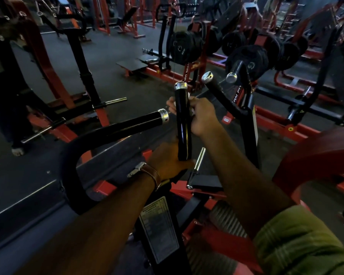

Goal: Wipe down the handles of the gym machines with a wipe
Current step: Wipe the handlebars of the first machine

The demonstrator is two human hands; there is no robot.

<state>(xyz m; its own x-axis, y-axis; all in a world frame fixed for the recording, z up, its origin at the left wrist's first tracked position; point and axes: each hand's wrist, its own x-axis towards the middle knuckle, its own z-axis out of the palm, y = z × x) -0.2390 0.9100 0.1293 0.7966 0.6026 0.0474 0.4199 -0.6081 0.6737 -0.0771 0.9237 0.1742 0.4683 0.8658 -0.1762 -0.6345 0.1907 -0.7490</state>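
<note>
Only partial lettering legible: white "RN FI" on the black frame panel [239,92] behind the upright handles, cut off both ends. Instruction placard [159,229] on the machine column has printed lines, too small to read. Yellow warning sticker [301,111] on the black bar at right, symbol only.

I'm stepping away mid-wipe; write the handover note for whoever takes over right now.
Left hand grips the base of the upright handle.
Right hand is curled round its upper part, pressing a pale wipe that shows only at the edges.
Horizontal handle at left and angled handle at right are untouched now; wiped or not, cannot tell.
Left: finish this handle, check the other two.
</note>
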